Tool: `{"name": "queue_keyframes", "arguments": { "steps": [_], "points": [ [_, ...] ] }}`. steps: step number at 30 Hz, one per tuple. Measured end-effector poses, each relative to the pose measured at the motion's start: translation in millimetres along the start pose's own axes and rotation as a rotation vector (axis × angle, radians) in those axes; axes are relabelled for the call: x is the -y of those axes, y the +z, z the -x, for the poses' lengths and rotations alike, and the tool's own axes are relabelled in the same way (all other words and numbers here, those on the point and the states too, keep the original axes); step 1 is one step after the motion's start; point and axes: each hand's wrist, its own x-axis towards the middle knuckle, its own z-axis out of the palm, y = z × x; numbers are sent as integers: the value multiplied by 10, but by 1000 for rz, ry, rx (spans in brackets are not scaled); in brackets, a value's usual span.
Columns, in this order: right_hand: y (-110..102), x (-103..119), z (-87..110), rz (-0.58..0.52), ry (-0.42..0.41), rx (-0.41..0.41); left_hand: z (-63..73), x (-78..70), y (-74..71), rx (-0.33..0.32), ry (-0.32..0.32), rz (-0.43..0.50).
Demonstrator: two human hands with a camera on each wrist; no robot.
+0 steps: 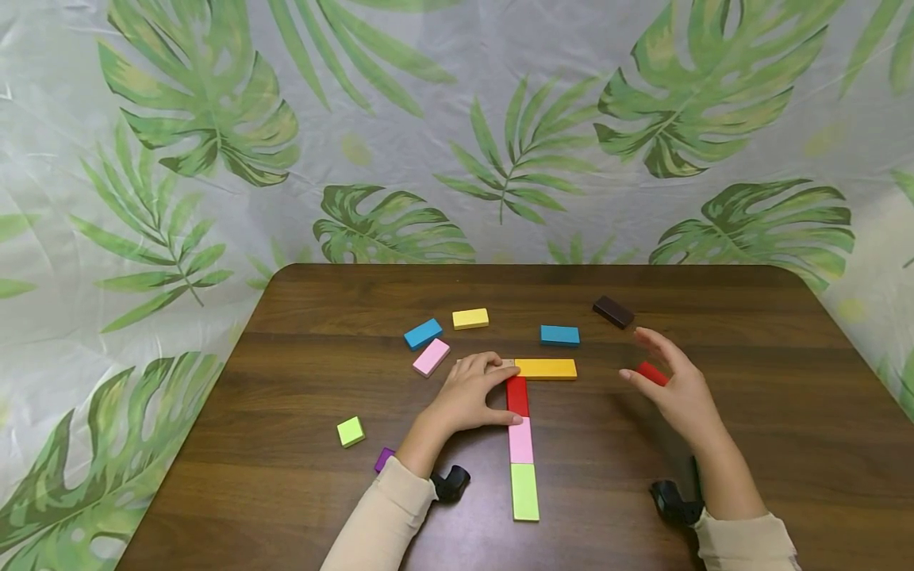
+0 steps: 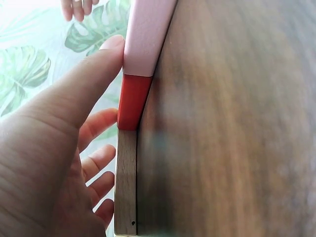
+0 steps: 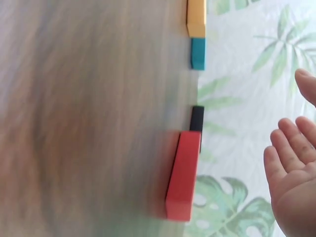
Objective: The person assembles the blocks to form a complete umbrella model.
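In the head view, flat blocks form a T: a light green block [image 1: 524,492], a pink block [image 1: 520,441] and a red block [image 1: 517,396] in a column, topped by an orange block [image 1: 546,369] and a plain wooden block [image 2: 126,182]. My left hand [image 1: 466,394] lies over the top-left corner, its fingers largely covering the wooden block. The thumb touches the pink block's edge near its joint with the red one. On the right, my right hand [image 1: 674,394] hovers with thumb and fingers spread beside a loose red block [image 3: 182,175], apart from it and partly hiding it from above.
Behind the T lie two blue blocks [image 1: 424,334], a yellow block [image 1: 470,319], another pink block [image 1: 432,358] and a dark brown block [image 1: 613,312]. A small light green block [image 1: 351,431] and a purple block [image 1: 384,459] are left, the purple one partly behind the left wrist.
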Motion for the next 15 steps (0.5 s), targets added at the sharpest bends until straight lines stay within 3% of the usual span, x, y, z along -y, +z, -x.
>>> {"name": "queue_keyframes", "arguments": {
  "steps": [15],
  "points": [
    [-182, -196, 183, 76, 40, -30, 1, -5, -4, 3, -3, 3]
  ]
}}
